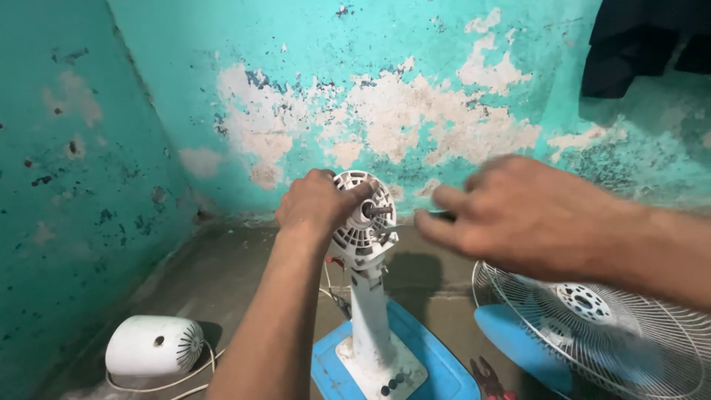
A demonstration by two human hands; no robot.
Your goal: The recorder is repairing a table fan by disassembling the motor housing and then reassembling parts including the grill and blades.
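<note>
The left hand (315, 204) grips the bare fan motor (363, 218) atop its white stand (370, 311). The right hand (518, 215), blurred, nears the shaft (378, 210); its grip is unclear. Steadying looks underway.

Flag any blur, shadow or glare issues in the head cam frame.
Head view: the right hand is smeared by motion blur, its fingertips indistinct; the left hand gripping the white plastic fan motor housing is sharp. Soft even light, no glare; a shadow falls on the grey floor behind the white stand column. The white wire fan guard is slightly soft.
</note>
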